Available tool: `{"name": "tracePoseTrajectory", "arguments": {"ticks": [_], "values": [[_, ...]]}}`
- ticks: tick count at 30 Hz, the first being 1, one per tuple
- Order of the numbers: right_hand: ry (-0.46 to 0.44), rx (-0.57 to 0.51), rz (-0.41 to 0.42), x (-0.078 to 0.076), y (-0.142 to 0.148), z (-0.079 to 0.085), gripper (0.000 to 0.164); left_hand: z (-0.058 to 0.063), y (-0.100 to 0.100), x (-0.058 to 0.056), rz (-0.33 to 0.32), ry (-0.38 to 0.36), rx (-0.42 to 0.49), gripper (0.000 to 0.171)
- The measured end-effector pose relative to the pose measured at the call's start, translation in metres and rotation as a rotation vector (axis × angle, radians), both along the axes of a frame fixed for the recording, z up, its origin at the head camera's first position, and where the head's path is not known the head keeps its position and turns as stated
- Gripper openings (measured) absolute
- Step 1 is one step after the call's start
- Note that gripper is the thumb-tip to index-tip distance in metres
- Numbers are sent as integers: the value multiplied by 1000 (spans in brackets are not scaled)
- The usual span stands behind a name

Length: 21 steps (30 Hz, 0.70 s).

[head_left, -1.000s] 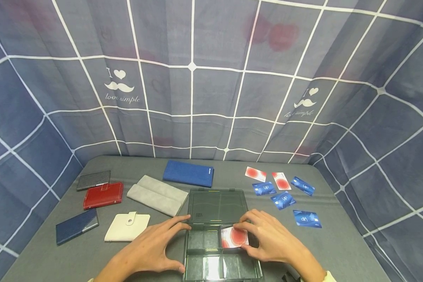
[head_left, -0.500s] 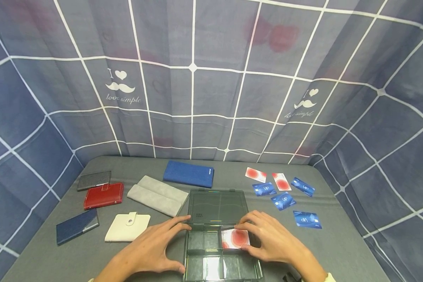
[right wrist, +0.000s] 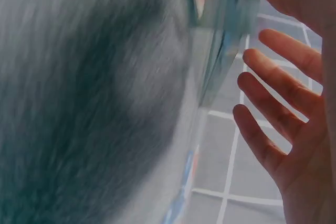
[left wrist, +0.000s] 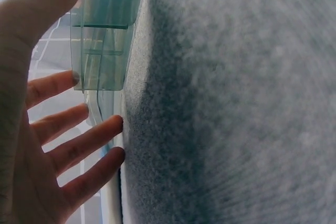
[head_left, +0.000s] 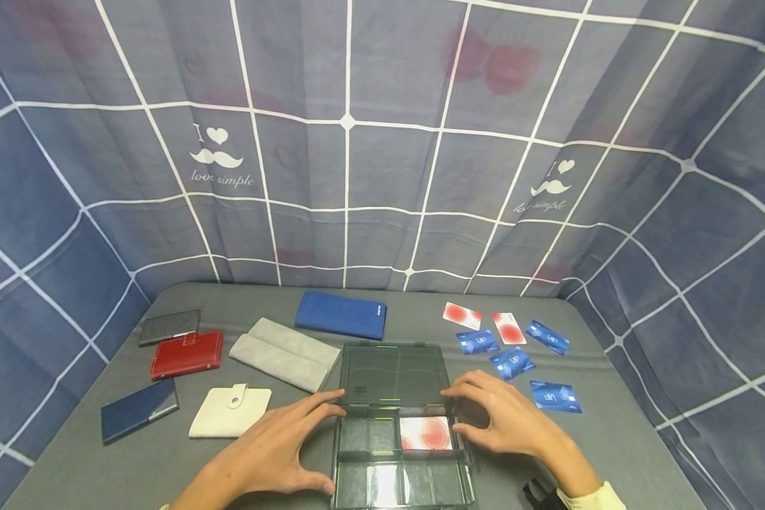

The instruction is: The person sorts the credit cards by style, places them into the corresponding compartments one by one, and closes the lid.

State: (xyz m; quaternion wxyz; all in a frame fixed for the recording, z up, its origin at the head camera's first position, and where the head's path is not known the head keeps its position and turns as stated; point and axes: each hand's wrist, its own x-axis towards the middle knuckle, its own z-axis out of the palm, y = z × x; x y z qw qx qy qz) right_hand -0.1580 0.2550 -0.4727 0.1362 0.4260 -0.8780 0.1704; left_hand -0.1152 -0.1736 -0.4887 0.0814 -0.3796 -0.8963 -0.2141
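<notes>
A clear greenish plastic divided box (head_left: 368,453) stands at the front of the table, its lid (head_left: 398,374) folded back. One white card with a red circle (head_left: 426,433) lies flat in its upper right compartment. My left hand (head_left: 274,443) rests at the box's left side, fingers spread and fairly straight; the left wrist view has a fingertip right at the box's wall (left wrist: 105,72). At the right edge of the box is my right hand (head_left: 506,418), fingers spread and holding nothing. In the right wrist view its thumb and fingertips are close to the box wall.
Right of the box lie several blue VIP cards (head_left: 556,396) and two red-and-white cards (head_left: 462,316). To the left are a cream wallet (head_left: 229,414), a red wallet (head_left: 187,354), a grey wallet (head_left: 285,353) and navy holder (head_left: 140,411). A blue wallet (head_left: 341,314) lies behind.
My right hand has let go of the red-and-white card and moved right, to the box's edge. The card now lies flat in the compartment. My left hand has stayed put.
</notes>
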Motion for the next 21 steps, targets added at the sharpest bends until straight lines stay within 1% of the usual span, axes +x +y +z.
{"name": "tracePoseTrajectory", "arguments": {"ticks": [5, 13, 16, 21], "values": [[-41, -18, -92, -10, 16, -4, 53, 0, -1, 0, -2, -1, -4, 91], [-95, -39, -213, -27, 45, -10, 53, 2, -2, 1, -10, 47, -12, 91], [-99, -51, -243, -33, 58, -13, 52, 2, -2, 1, -4, 46, -18, 91], [-92, -44, -264, -46, 79, -17, 52, 2, -1, 1, 9, 31, -34, 92]]}}
